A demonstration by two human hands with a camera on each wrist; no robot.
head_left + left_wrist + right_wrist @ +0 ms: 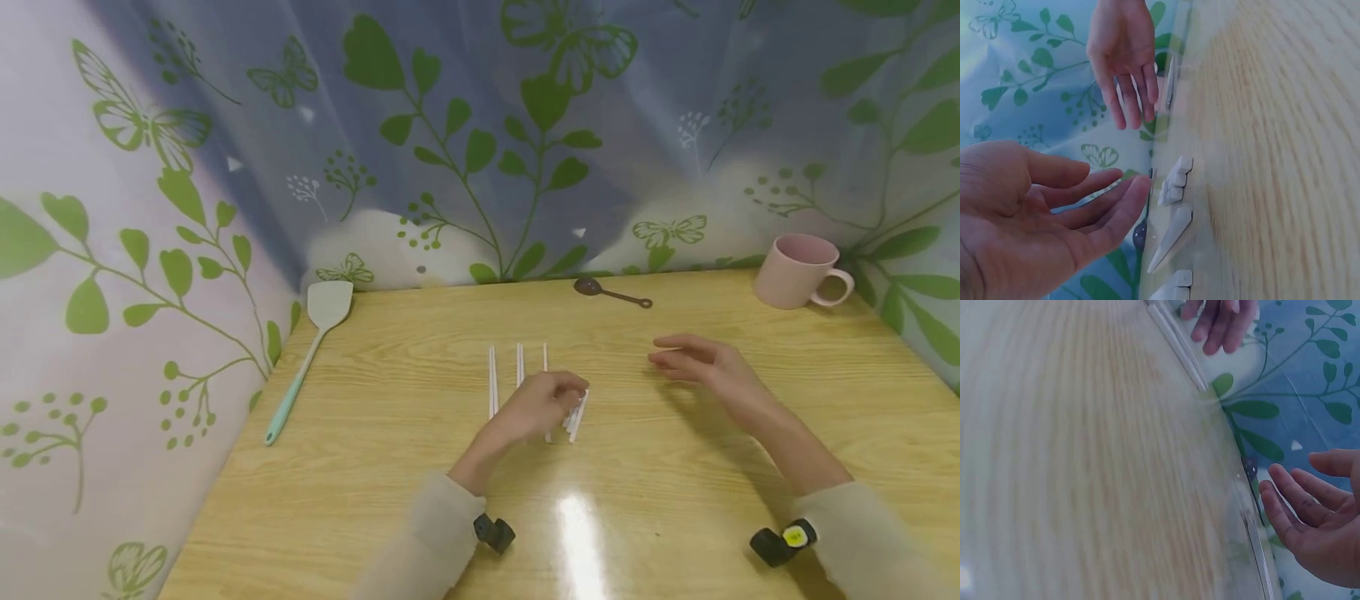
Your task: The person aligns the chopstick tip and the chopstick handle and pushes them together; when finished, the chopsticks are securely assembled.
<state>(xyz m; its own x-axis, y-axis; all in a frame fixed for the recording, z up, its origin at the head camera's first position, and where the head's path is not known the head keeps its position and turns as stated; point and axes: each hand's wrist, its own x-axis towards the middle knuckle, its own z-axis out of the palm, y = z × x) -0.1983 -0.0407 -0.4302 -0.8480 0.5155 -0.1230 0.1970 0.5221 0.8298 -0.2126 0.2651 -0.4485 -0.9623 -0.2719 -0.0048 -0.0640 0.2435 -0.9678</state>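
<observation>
1. Left hand hovers above the right part of a row of white sticks, its fingers loosely bent. The left wrist view shows thumb and fingers apart, with nothing between them.
2. Right hand hangs over the wooden table farther right, well apart from the left hand; its fingers are relaxed and hold nothing.
3. All the sticks lie around the middle of the table, running roughly near to far. A leftmost pair comes first, then a second pair to its right, partly hidden by the left hand.
4. Right of these lies a single stick, with a loose cluster beside it at the right end; the hand hides too much for a sure count.
5. Judging by the spacing, the work looks partly done: two pairs seem set out, while the lone stick lacks a partner and the cluster seems to be what is left to separate.
6. At the far left the spatula, at the far edge the spoon and at the far right the pink mug are untouched.
</observation>
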